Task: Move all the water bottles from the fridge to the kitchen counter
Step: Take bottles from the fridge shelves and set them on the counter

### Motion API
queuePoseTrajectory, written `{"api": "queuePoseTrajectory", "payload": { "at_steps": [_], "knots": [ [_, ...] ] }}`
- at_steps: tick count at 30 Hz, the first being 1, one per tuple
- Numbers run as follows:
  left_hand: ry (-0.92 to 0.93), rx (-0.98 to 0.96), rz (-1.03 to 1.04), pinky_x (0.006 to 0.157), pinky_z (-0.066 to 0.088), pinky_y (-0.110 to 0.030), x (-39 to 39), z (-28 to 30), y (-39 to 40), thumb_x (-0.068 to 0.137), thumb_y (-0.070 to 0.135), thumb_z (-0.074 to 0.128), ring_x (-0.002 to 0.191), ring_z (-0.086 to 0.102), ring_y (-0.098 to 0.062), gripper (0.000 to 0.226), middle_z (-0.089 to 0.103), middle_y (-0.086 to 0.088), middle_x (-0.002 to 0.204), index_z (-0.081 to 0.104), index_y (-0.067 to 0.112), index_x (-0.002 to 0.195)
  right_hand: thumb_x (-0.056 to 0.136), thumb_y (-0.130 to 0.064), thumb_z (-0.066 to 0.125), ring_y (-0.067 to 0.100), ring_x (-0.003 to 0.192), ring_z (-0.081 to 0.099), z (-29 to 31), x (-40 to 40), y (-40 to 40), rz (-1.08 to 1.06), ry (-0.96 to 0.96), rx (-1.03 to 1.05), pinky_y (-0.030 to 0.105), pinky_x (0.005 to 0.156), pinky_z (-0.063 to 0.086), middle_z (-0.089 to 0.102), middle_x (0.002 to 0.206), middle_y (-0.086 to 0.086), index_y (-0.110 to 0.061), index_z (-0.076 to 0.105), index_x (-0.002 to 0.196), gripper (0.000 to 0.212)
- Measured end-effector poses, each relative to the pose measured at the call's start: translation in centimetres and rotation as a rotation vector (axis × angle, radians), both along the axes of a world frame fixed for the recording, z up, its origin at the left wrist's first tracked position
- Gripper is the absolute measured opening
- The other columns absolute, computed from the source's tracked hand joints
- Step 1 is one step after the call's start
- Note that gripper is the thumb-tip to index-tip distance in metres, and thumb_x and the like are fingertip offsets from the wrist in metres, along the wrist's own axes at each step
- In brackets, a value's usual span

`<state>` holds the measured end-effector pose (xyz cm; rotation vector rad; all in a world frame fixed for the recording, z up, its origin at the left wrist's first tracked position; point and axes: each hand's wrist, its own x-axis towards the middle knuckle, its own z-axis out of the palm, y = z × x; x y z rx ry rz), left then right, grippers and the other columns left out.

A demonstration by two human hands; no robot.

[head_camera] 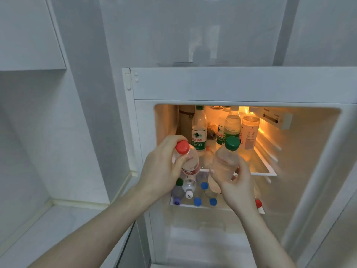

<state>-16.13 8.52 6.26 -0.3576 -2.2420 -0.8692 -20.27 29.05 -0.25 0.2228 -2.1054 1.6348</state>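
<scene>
The fridge [231, 84] stands open in front of me, lit orange inside. My left hand [162, 167] grips a clear bottle with a red cap [190, 161] just outside the opening. My right hand [238, 188] holds a clear bottle with a green cap [225, 161] beside it. Several more bottles [199, 130] stand upright on the upper shelf [262, 169]. On the shelf below, several bottles [190, 190] with blue, green, white and red caps show from above, partly hidden by my hands.
A pale counter [48, 229] runs along the lower left, next to the fridge. A white wall cabinet [29, 35] hangs above it. The fridge's inner wall [301, 161] and control box [278, 118] are on the right.
</scene>
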Motion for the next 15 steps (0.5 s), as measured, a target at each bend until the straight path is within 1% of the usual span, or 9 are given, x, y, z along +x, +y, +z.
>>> {"api": "queuePoseTrajectory", "payload": {
  "at_steps": [2,4,5,7,8,9,11,15],
  "knots": [
    [-0.040,0.079,-0.003,0.094,0.056,-0.032,2.6,-0.2,-0.8,0.096,0.031,0.071,0.109,0.061,-0.006,0.030,0.064,0.017,0.116,0.060,0.029,0.123,0.080,-0.029,0.089,0.009,0.120,0.056,0.3,2.1,-0.5,0.057,-0.012,0.010,0.040,0.105,0.050,0.061,0.134,-0.008,-0.027,0.053,0.141,0.071],
    [-0.079,0.145,0.000,0.094,0.057,-0.036,5.3,-1.0,-1.9,0.095,0.032,0.072,0.109,0.063,-0.009,0.027,0.066,0.018,0.113,0.062,0.030,0.120,0.079,-0.028,0.089,0.008,0.120,0.057,0.3,4.0,-1.2,0.121,-0.042,0.038,0.037,0.103,0.050,0.062,0.135,-0.010,-0.028,0.054,0.142,0.072],
    [-0.109,0.180,0.004,0.094,0.057,-0.037,6.7,-1.6,-2.4,0.094,0.033,0.072,0.109,0.064,-0.010,0.026,0.067,0.018,0.112,0.063,0.032,0.118,0.079,-0.028,0.090,0.009,0.121,0.057,0.2,4.9,-1.5,0.155,-0.053,0.050,0.035,0.102,0.049,0.063,0.135,-0.010,-0.030,0.054,0.142,0.072],
    [-0.175,0.250,0.038,0.094,0.057,-0.039,10.0,-3.2,-3.7,0.093,0.036,0.072,0.110,0.065,-0.011,0.024,0.069,0.017,0.111,0.064,0.036,0.115,0.078,-0.027,0.090,0.000,0.116,0.059,-0.4,6.9,-2.6,0.227,-0.074,0.078,0.026,0.098,0.047,0.064,0.129,-0.018,-0.037,0.056,0.135,0.068],
    [-0.204,0.276,0.060,0.094,0.057,-0.039,11.5,-4.1,-4.2,0.092,0.036,0.073,0.111,0.065,-0.011,0.023,0.069,0.016,0.111,0.064,0.038,0.114,0.077,-0.027,0.091,-0.004,0.114,0.060,-0.7,7.7,-3.2,0.266,-0.091,0.093,0.022,0.095,0.047,0.064,0.124,-0.025,-0.041,0.056,0.131,0.066],
    [-0.230,0.295,0.083,0.094,0.057,-0.039,12.9,-4.9,-4.8,0.092,0.035,0.074,0.110,0.065,-0.010,0.023,0.069,0.016,0.110,0.065,0.039,0.113,0.076,-0.029,0.092,-0.006,0.113,0.060,-1.1,8.6,-3.8,0.306,-0.109,0.108,0.021,0.093,0.047,0.065,0.121,-0.028,-0.045,0.057,0.128,0.064],
    [-0.282,0.319,0.137,0.095,0.057,-0.037,15.6,-6.5,-5.8,0.092,0.032,0.075,0.110,0.065,-0.007,0.023,0.070,0.020,0.110,0.066,0.040,0.112,0.075,-0.032,0.092,-0.005,0.112,0.062,-1.9,10.1,-5.2,0.381,-0.141,0.146,0.020,0.094,0.048,0.067,0.118,-0.029,-0.045,0.059,0.126,0.062],
    [-0.355,0.362,0.300,0.096,0.057,-0.035,20.8,-9.6,-8.0,0.091,0.030,0.075,0.111,0.063,-0.001,0.025,0.069,0.029,0.111,0.067,0.041,0.113,0.077,-0.019,0.091,-0.004,0.107,0.065,-3.8,12.9,-9.0,0.569,-0.211,0.162,0.016,0.090,0.049,0.069,0.114,-0.027,-0.043,0.062,0.121,0.058]
  ]
}}
